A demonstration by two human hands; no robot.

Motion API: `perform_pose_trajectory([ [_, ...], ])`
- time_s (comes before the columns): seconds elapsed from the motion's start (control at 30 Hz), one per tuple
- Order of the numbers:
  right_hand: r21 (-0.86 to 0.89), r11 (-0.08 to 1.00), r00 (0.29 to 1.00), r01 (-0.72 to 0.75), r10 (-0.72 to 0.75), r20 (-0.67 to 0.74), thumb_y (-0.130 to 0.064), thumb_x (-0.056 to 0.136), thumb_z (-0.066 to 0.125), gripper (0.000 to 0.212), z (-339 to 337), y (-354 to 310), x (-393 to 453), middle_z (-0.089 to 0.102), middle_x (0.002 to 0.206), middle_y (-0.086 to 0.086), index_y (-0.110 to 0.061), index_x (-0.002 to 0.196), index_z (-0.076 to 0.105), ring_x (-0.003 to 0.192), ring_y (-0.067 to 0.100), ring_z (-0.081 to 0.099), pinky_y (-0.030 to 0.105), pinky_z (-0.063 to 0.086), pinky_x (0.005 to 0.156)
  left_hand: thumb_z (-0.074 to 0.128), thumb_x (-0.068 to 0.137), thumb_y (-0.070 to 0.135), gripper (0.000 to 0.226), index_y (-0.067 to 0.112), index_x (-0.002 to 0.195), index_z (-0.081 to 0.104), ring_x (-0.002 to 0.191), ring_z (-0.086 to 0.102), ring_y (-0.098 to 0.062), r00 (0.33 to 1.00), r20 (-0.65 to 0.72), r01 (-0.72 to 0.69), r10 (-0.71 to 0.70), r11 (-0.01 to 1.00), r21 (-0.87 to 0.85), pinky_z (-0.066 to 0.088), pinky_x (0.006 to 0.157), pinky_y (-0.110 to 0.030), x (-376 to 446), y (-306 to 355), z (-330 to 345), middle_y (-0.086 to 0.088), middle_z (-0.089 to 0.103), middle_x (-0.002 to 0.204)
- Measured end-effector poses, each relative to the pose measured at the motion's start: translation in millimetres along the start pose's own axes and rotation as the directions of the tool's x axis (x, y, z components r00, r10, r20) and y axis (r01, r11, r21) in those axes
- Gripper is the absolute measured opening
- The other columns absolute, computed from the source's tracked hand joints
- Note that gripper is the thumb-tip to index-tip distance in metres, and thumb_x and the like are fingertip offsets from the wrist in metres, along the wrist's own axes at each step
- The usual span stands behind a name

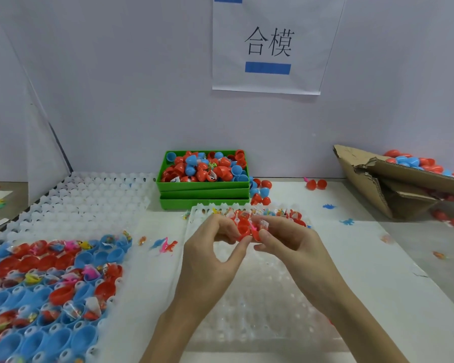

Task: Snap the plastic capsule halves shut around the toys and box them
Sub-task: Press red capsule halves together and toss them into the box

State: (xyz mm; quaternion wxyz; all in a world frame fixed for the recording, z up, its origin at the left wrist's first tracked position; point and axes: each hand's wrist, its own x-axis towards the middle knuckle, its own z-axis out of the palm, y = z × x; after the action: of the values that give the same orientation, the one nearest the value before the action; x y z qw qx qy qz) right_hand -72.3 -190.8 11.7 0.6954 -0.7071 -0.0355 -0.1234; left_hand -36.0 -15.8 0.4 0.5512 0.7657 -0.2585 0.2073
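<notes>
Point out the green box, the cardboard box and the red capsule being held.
green box (202, 185): head view, front wall.
cardboard box (362, 189): head view, torn left flap.
red capsule (244, 227): head view, left half.

Pale partition walls (131, 82), paper sign (270, 45), white tabletop (351, 244).

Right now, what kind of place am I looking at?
Probably a toy-packing workstation on a small assembly line. White dimpled trays hold rows of capsule halves, a green bin brims with red and blue capsules, and a cardboard box collects more. A printed sign marks the station.
</notes>
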Motion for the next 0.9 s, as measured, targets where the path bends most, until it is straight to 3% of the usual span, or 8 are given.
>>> perform_pose_trajectory([
  [0.2,-0.118,0.987,0.994,0.110,-0.111,-0.005,-0.031,0.088,0.068,0.037,5.3,-6.7,-4.6,0.078,0.107,-0.015,-0.030,0.125,0.071,0.096,0.011,0.076,0.018,0.059,0.081,0.074,0.086,0.031,0.041,0.028,0.126,0.064,0.116,0.067,-0.012,0.996,-0.012,0.081,-0.085,0.978,-0.191,0.056,0.091,-0.017,3.1,3.0,2.8,0.015,0.066,0.121],
  [0.33,-0.239,0.953,0.981,0.187,-0.195,-0.011,-0.030,0.091,0.066,0.037,5.0,-7.3,-6.6,0.075,0.110,-0.015,-0.034,0.127,0.070,0.099,0.011,0.075,0.022,0.060,0.087,0.076,0.086,0.025,0.034,0.028,0.120,0.072,0.110,0.072,-0.016,0.990,-0.001,0.135,-0.143,0.938,-0.320,0.058,0.091,-0.020,4.2,3.2,1.8,0.011,0.073,0.114],
  [0.57,-0.512,0.799,0.947,0.314,-0.299,0.115,-0.022,0.102,0.050,0.042,6.3,-3.0,-11.2,0.059,0.125,-0.014,-0.026,0.142,0.062,0.120,0.009,0.058,0.022,0.052,0.098,0.075,0.091,0.010,0.037,0.024,0.125,0.073,0.121,0.067,-0.019,0.996,0.073,0.078,-0.060,0.955,-0.287,0.060,0.092,-0.025,4.9,2.6,-1.1,0.010,0.066,0.125],
  [0.67,-0.597,0.716,0.925,0.361,-0.355,0.134,-0.011,0.102,0.053,0.039,6.7,-0.4,-11.2,0.058,0.123,-0.007,-0.018,0.138,0.066,0.115,0.007,0.058,0.014,0.049,0.095,0.074,0.091,0.012,0.034,0.020,0.124,0.074,0.125,0.064,-0.019,0.994,0.109,0.030,0.001,0.959,-0.282,0.059,0.094,-0.025,4.9,0.2,-3.1,0.010,0.065,0.125],
  [0.73,-0.640,0.684,0.923,0.350,-0.369,0.110,-0.016,0.099,0.054,0.038,8.1,-2.1,-10.1,0.060,0.120,-0.004,-0.016,0.135,0.069,0.110,0.007,0.058,0.007,0.045,0.094,0.075,0.089,0.017,0.034,0.020,0.123,0.074,0.125,0.064,-0.017,0.991,0.132,0.045,-0.007,0.957,-0.287,0.059,0.095,-0.025,4.8,-0.2,-3.7,0.013,0.065,0.125],
  [0.83,-0.649,0.680,0.918,0.342,-0.389,0.077,-0.024,0.094,0.057,0.042,11.2,-5.5,-9.5,0.064,0.117,-0.007,-0.016,0.134,0.068,0.104,0.006,0.061,0.002,0.044,0.093,0.077,0.088,0.020,0.036,0.022,0.124,0.075,0.125,0.065,-0.017,0.990,0.141,0.043,-0.002,0.956,-0.291,0.058,0.096,-0.024,3.9,0.2,-2.0,0.014,0.066,0.125],
  [0.9,-0.591,0.745,0.929,0.310,-0.370,0.020,-0.030,0.090,0.062,0.046,11.8,-7.8,-9.4,0.065,0.115,-0.016,-0.021,0.135,0.064,0.098,0.002,0.066,0.004,0.048,0.089,0.077,0.088,0.021,0.035,0.024,0.122,0.075,0.124,0.066,-0.016,0.990,0.142,0.057,-0.014,0.951,-0.305,0.058,0.096,-0.024,3.8,1.0,-0.6,0.015,0.068,0.125],
])
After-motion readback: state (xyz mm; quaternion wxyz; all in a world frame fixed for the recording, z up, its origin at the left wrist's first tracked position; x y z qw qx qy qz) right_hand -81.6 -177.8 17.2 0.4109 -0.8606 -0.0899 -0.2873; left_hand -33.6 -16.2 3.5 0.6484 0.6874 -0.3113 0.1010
